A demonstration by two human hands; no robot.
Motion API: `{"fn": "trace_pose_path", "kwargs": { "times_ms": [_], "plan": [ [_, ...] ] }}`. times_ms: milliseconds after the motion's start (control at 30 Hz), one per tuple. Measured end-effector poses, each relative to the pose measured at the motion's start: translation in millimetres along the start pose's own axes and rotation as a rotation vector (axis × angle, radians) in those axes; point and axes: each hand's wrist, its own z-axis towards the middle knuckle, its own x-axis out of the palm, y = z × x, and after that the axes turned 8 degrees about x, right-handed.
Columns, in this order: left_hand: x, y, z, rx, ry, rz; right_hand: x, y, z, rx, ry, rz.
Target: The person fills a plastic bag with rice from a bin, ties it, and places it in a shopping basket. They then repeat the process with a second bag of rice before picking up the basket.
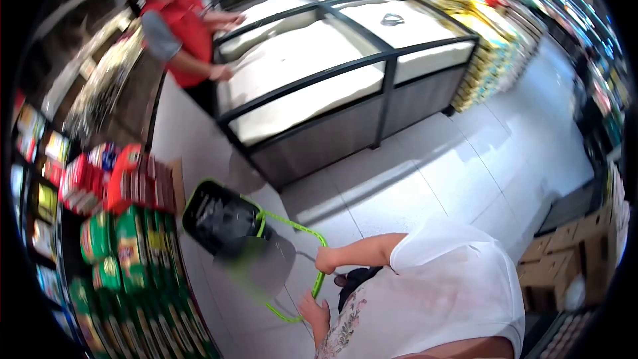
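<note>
A shopping cart (222,216) with a dark basket and bright green trim stands in front of me on the tiled floor. Its green handle (323,242) loops back toward my body. My right hand (325,260), the upper one in the picture, is wrapped round one side of this handle. Lower down, my left hand (315,311) is closed on the handle near its bend, thumb showing. A blurred grey rounded shape (259,266) overlaps the cart between basket and handle. My white shirt (438,292) has a floral print at the front.
Dark-framed bins (319,153) of white grain stand ahead, and a person in a red vest (176,33) reaches over them. Green packs (133,246) and red packs (136,179) fill a shelf beside the cart. Yellow bags (478,46) are stacked beyond the bins; cardboard boxes (551,266) sit behind me.
</note>
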Motion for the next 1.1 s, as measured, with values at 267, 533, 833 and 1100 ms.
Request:
{"fn": "trace_pose_path", "kwargs": {
  "times_ms": [267, 533, 833, 1100],
  "plan": [
    [73, 1, -29, 0.166, 0.763, 0.13, 89, -30, -111, 0.222, -0.026, -0.033],
    [114, -16, -90, 0.313, 0.817, -0.064, 166, 12, -218, 0.417, -0.134, 0.091],
    [78, -2, -145, 0.424, 0.829, -0.068, 183, 77, -235, 0.563, -0.266, 0.139],
    [46, 53, -198, 0.542, 0.918, -0.068, 192, 188, -266, 0.55, -0.328, 0.291]
  ]
}}
